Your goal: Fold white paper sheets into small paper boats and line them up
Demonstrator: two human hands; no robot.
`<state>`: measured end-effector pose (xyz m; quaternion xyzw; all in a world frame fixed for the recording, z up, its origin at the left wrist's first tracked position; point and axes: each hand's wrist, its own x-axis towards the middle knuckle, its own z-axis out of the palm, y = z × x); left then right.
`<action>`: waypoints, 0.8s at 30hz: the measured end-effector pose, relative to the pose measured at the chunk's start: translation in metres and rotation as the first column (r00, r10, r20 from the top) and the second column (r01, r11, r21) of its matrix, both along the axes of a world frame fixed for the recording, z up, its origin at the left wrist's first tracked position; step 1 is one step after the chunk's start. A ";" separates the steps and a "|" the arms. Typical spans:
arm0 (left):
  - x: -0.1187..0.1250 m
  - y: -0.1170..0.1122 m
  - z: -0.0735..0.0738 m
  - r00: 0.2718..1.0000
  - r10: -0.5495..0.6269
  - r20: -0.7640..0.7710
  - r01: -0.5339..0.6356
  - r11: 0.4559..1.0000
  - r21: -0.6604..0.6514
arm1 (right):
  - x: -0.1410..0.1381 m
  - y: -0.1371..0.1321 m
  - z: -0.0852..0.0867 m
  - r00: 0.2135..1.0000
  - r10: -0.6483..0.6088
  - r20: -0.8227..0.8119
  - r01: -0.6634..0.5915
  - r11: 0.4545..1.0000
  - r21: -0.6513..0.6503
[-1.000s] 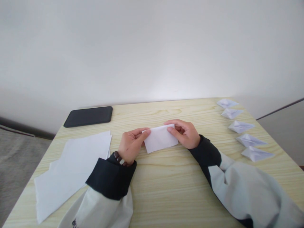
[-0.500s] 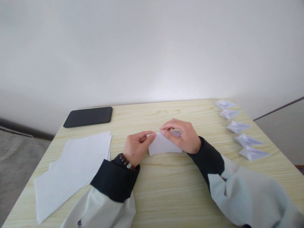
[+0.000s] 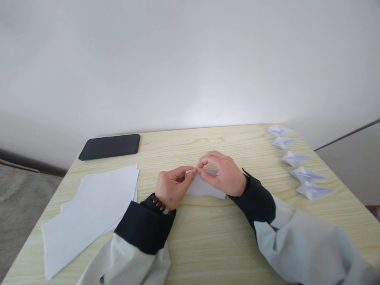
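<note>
A small white sheet of paper (image 3: 204, 187) is in the middle of the table, partly covered by my fingers. My left hand (image 3: 174, 184) pinches its upper edge between thumb and fingers. Right beside those fingertips, my right hand (image 3: 221, 172) closes thumb and forefinger on the same edge, the two hands' tips nearly touching. The exact fold under the fingertips is hidden. A dark beaded bracelet (image 3: 159, 204) circles my left wrist.
Loose white paper sheets (image 3: 95, 209) overlap on the left of the wooden table (image 3: 204, 245). A black phone (image 3: 109, 146) lies behind them. Several folded white paper pieces (image 3: 314, 190) line the right edge. A white wall (image 3: 190, 63) rises behind the table.
My right hand has slid left along the paper's upper edge to meet my left fingertips. The paper's right side has dropped slightly, and my left hand is nearly where it was.
</note>
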<state>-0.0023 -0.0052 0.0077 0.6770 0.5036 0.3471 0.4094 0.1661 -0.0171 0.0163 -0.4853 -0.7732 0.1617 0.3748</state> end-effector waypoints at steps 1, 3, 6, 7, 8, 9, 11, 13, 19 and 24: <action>0.000 0.000 0.001 1.000 -0.004 0.001 0.004 1.000 0.001 | 0.001 0.000 -0.001 1.000 0.022 0.001 -0.022 1.000 0.018; 0.001 0.000 0.003 1.000 -0.013 0.013 0.013 1.000 -0.021 | 0.001 0.001 -0.002 0.998 0.060 0.001 -0.060 0.998 0.031; 0.001 0.000 0.004 0.999 -0.024 0.046 0.028 0.996 -0.083 | 0.002 0.003 -0.004 0.996 0.091 0.002 -0.091 0.996 0.009; 0.001 0.000 0.003 0.998 -0.028 0.058 0.034 0.994 -0.101 | 0.003 0.003 -0.005 0.995 0.100 0.002 -0.100 0.995 0.000; 0.001 0.001 0.002 0.997 -0.034 0.071 0.042 0.992 -0.117 | 0.003 0.004 -0.006 0.994 0.108 0.001 -0.108 0.994 -0.007; 0.000 0.001 0.001 0.996 -0.038 0.081 0.049 0.990 -0.133 | 0.004 0.004 -0.007 0.993 0.117 -0.003 -0.117 0.993 -0.014; -0.001 0.003 -0.001 0.994 -0.037 0.104 0.055 0.985 -0.166 | 0.006 0.005 -0.008 0.991 0.135 -0.014 -0.135 0.991 -0.022; -0.003 0.005 -0.002 0.991 -0.026 0.130 0.051 0.979 -0.196 | 0.009 0.007 -0.010 0.988 0.154 -0.031 -0.155 0.988 -0.025; -0.007 0.011 -0.008 0.978 0.001 0.208 0.052 0.966 -0.252 | 0.014 0.009 -0.015 0.974 0.207 -0.094 -0.212 0.976 -0.050; -0.010 0.014 -0.008 0.979 0.017 0.201 0.038 0.962 -0.269 | 0.018 0.010 -0.017 0.958 0.243 -0.151 -0.258 0.962 -0.087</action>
